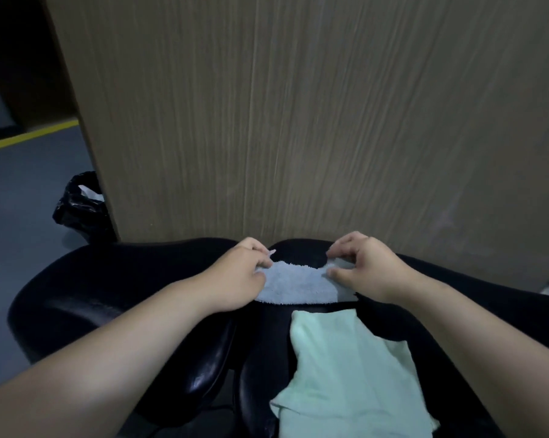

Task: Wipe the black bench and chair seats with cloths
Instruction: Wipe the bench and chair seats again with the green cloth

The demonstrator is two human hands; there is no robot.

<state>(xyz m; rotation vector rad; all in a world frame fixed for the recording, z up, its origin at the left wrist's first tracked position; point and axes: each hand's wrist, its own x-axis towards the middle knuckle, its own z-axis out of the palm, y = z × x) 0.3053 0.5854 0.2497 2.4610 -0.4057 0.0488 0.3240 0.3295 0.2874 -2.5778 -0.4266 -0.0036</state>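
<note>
Smooth mint cloth [345,374] before fluffy blue cloth [295,284]

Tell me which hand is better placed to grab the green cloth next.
Right, probably. The right hand is just beyond the far edge of the green cloth; the left hand lies farther off to the side. Both pinch the blue cloth, so either must let go first.

No readable text, label, brand or number anywhere in view. Wood-grain panel [298,121]: bare grain only. Blue cloth [295,284], green cloth [345,374], black seats [108,286]: no tags or print visible. Black bag [77,207]: unmarked. Only marking is a plain yellow stripe [29,137] on the grey floor [20,191], with no characters.
</note>
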